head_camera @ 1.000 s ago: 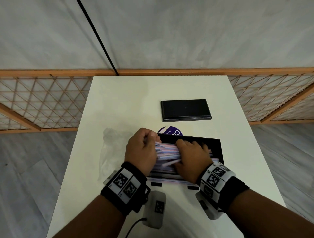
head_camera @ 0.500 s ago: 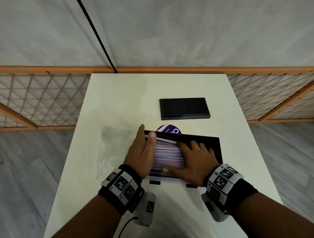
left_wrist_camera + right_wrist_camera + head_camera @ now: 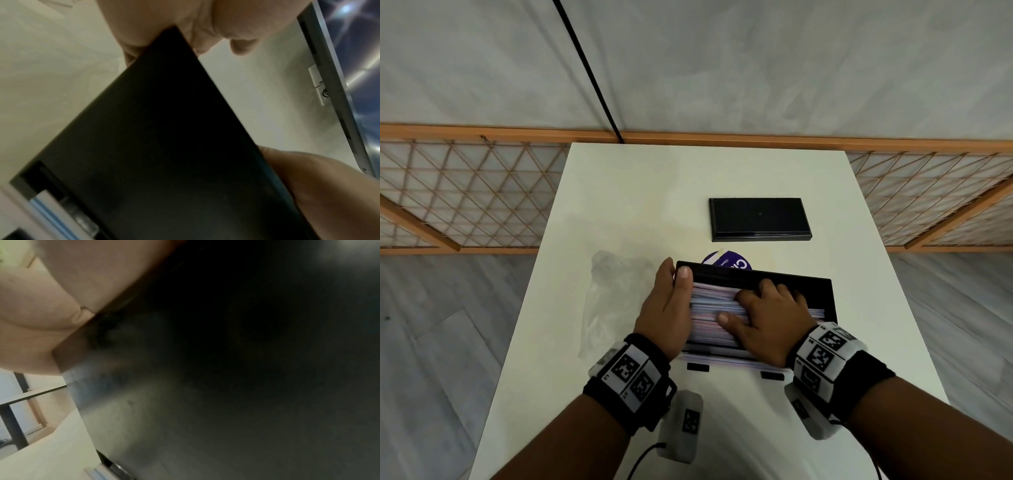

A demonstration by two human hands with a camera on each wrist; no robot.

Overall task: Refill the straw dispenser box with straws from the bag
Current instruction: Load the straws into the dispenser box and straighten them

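The black straw dispenser box [image 3: 822,291] sits open at the table's near middle, filled with pastel striped straws [image 3: 712,298]. My left hand [image 3: 667,308] grips the box's left end, thumb over the rim and fingers [image 3: 205,24] outside the dark wall [image 3: 164,146]. My right hand [image 3: 767,311] lies palm down on the straws and presses them, thumb stretched left. A few straws [image 3: 726,361] show in the box's front slot. The clear plastic bag [image 3: 613,294] lies crumpled and flat to the left. The right wrist view shows only palm and the dark box [image 3: 226,369].
The box's black lid [image 3: 758,219] lies flat farther back on the white table [image 3: 654,192]. A purple round label [image 3: 726,262] peeks out behind the box. A wooden lattice fence [image 3: 465,192] and a grey wall stand beyond the table's far edge.
A second ago both hands were curled round a bundle of straws over the box. Now the straws lie level inside, the left hand has shifted to the box's left end and the right hand has flattened.
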